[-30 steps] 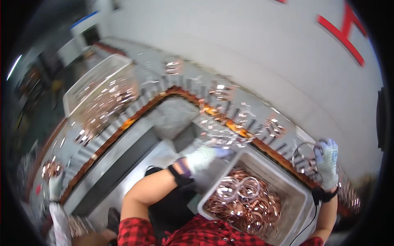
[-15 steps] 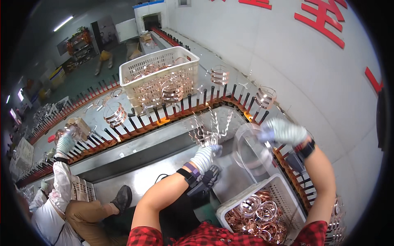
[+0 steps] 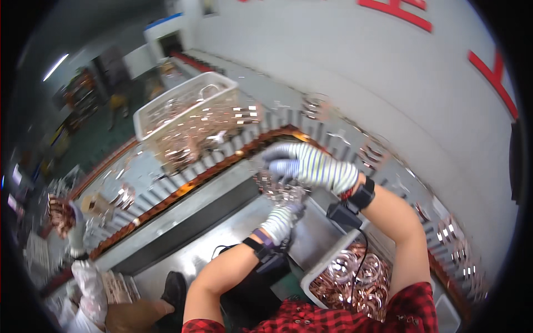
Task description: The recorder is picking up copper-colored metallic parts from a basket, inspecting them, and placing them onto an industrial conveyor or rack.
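Note:
My left hand (image 3: pixel 282 220), in a striped glove, is closed round the base of a wire rack with wavy metal prongs (image 3: pixel 284 191). The prongs stand up above the fist, smeared by motion. My right hand (image 3: pixel 311 166), gloved alike, is over the top of the prongs with its fingers bent downward. What those fingers hold, if anything, is hidden. Below my right forearm stands a light plastic crate (image 3: pixel 311 286) filled with shiny copper-coloured rings (image 3: pixel 355 277).
A line of dark upright pegs (image 3: pixel 205 165) on an orange-brown track runs beyond a metal trough (image 3: pixel 183 213). Behind it sits a white crate (image 3: pixel 183 102) of copper-coloured pieces. Racks with rings (image 3: pixel 373 154) stand along the track. At left, a co-worker's gloved hand (image 3: pixel 76 230) holds copper-coloured pieces.
My right hand has swung left from beside the track to the top of the wire rack. The blurred clear ring near it no longer shows. The view has turned, and the co-worker's hand is raised.

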Tool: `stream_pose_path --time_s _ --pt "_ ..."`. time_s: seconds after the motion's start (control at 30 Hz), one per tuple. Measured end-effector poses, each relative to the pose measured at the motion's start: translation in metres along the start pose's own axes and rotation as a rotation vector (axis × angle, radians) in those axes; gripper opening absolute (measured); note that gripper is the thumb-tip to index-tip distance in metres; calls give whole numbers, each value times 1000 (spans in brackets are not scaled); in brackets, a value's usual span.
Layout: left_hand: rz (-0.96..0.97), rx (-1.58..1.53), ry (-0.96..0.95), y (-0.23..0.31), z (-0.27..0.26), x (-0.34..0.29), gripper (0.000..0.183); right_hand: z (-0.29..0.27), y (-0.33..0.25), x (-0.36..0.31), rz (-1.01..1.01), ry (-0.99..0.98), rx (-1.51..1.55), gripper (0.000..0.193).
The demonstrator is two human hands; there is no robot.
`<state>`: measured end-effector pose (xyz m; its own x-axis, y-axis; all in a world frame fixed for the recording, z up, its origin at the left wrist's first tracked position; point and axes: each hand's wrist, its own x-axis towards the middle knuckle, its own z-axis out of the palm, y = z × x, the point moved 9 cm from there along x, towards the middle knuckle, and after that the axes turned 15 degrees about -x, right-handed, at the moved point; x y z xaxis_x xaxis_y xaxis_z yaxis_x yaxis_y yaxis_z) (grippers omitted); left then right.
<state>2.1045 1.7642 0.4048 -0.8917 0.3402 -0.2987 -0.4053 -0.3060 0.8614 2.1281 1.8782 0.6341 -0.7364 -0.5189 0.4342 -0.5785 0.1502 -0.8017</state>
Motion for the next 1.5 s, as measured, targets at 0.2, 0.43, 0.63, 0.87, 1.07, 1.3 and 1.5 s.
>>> stream_pose_path --time_s 0.2,0.43,0.63,0.87,1.07,1.3,1.5 --pt "129 232 -166 -17 121 9 15 -39 72 -228 302 88 255 52" --pt "-231 -117 -197 -82 254 9 16 -92 184 -476 801 828 677 63" --pt "-303 -61 -353 -118 325 18 14 -190 295 -530 819 1260 908 79" --pt "-325 -148 -312 -126 335 6 11 -261 193 -490 784 1238 -324 30" --pt "-234 -265 -374 -126 356 -24 15 -205 7 -499 312 990 -584 20" --pt "-296 -257 -424 -138 371 -53 16 -113 69 -654 1010 223 -286 67" --pt "-330 -221 -445 -156 381 -66 15 -175 126 -741 709 1267 698 108"
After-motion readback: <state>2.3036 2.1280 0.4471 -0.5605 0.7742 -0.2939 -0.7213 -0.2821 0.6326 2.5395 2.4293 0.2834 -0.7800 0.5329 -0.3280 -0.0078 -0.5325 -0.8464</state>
